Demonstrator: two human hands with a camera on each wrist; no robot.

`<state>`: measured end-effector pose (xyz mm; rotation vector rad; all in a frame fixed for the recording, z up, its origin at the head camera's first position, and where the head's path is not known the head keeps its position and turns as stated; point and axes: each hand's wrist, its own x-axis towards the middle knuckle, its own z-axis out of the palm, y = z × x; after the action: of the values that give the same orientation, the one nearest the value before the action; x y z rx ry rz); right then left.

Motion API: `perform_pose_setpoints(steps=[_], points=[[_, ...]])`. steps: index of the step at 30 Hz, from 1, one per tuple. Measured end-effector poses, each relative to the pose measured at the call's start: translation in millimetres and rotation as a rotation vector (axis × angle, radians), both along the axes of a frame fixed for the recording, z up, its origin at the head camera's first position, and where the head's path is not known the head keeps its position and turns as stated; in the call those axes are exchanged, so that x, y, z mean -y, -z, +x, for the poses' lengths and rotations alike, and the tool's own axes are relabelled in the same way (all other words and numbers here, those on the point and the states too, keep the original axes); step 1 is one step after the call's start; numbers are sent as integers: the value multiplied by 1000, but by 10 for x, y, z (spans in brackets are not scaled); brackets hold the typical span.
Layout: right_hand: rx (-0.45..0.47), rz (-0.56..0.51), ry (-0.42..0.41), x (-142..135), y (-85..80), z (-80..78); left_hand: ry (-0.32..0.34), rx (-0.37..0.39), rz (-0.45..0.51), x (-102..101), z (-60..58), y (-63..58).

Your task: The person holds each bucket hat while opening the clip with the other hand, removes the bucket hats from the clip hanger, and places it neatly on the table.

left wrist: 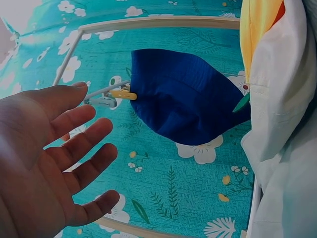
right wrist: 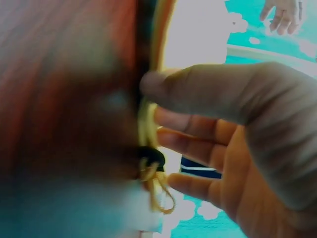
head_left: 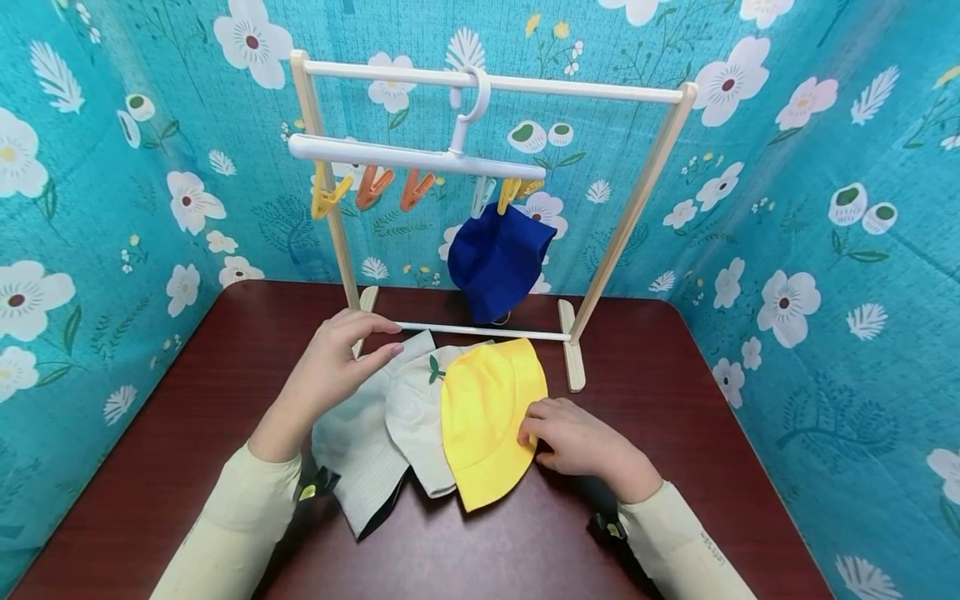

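Observation:
Three bucket hats lie overlapped on the table. The yellow bucket hat [head_left: 487,408] is on top at the right, the white bucket hat [head_left: 416,425] with a green sprout in the middle, the pale grey-green one [head_left: 360,446] at the left. My right hand [head_left: 577,437] grips the yellow hat's right edge, fingers curled on it and thumb [right wrist: 198,89] at the rim. A yellow cord [right wrist: 166,201] with a black toggle dangles there. My left hand [head_left: 337,362] hovers over the grey-green hat, fingers spread and holding nothing. A blue bucket hat [head_left: 498,258] hangs from yellow clips.
A wooden rack [head_left: 633,208] stands at the back of the dark red table [head_left: 172,433]. From its top bar hangs a white hanger [head_left: 412,157] with several clips: yellow, orange [head_left: 372,187] and pale blue [head_left: 483,197]. Blue flowered cloth [head_left: 840,275] encloses the back and sides.

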<state>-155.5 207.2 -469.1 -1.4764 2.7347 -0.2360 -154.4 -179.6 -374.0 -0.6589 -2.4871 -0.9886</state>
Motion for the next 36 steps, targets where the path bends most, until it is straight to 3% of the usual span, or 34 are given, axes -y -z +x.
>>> perform_pose_setpoints(steps=[12, 27, 31, 36], points=[[106, 18, 45, 47, -375, -33, -9, 9, 0, -2, -3, -29], [-106, -123, 166, 34, -563, -124, 24, -7, -9, -65, -9, 35], [-120, -135, 221, 15, -551, -147, 52, -3, -15, -143, -19, 91], [-127, -163, 266, -4, -559, -196, 32, 34, -41, -245, -18, 156]])
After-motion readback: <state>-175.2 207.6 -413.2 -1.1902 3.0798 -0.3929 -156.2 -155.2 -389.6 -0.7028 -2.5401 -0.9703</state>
